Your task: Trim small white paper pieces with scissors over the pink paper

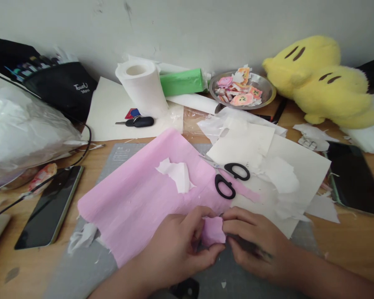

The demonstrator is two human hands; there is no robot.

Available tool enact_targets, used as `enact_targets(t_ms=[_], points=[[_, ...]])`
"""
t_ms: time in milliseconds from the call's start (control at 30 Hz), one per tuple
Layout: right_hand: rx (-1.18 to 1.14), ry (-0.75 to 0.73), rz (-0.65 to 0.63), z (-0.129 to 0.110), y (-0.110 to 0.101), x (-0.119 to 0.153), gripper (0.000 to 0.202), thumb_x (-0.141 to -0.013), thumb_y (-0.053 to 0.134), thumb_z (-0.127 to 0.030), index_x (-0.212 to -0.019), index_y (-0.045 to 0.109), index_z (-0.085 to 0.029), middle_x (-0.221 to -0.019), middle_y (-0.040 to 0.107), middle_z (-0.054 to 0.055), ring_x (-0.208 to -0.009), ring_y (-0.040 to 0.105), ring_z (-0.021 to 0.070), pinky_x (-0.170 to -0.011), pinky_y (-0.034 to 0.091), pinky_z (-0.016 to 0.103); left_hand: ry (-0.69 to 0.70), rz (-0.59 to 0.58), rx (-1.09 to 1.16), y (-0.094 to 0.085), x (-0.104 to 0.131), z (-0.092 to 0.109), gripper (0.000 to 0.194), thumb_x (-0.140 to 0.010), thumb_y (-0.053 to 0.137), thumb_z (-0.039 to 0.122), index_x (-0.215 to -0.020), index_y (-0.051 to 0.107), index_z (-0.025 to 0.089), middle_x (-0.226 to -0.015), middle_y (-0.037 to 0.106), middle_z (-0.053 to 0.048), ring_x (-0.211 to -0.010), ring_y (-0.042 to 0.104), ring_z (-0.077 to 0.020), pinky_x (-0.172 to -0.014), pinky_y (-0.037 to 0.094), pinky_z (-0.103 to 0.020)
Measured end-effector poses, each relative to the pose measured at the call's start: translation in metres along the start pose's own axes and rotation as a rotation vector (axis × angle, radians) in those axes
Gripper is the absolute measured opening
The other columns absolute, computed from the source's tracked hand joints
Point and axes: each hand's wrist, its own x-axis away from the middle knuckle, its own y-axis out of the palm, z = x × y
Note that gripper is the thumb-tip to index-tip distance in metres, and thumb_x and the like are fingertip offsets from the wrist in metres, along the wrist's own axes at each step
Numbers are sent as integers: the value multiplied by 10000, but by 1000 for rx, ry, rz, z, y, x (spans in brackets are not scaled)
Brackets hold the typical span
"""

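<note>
Desk (pixel 345 249) | both hands' grip pinching pink crepe paper (pixel 137 195) | pinched corner partly hidden

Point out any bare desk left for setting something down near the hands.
Bare wood lies between the left phone and the cutting mat, and at the near right corner, below the right phone. The middle is crowded: pink crepe paper, scissors, cream sheets, both hands.
</note>
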Motion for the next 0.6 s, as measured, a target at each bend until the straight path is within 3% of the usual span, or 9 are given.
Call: enact_targets(t_ms=[100,300,500,600], points=[[-29,3,57,1,0,1,249,-785,524,-51,-975,566,-207,-888,603,33,-796,588,135,-703,489,220,-5,0,9,-1,-1,1,308,-772,595,261,-1061,505,202,-509,321,124,-432,366,-87,-422,228,-183],[-54,51,9,0,-4,0,85,-857,567,-152,-925,584,-201,-864,634,30,-777,604,128,-667,483,208,-50,-51,95,0,-2,1,354,-785,586,246,-1118,472,205,-529,332,121,-456,370,-92,-453,247,-199],[-74,86,55,-4,-5,1,48,-845,563,-173,-807,560,-202,-714,584,-13,-621,546,104,-539,427,189,-72,155,459,-2,2,-3,386,-836,494,259,-1206,384,250,-762,421,40,-645,456,-123,-559,369,-227],[-29,208,70,-3,-1,5,86,-832,606,-190,-864,536,-228,-699,582,-49,-487,451,74,-444,371,174,-92,194,652,0,1,-10,403,-835,468,204,-1223,397,290,-907,492,2,-720,498,-129,-560,378,-222]])
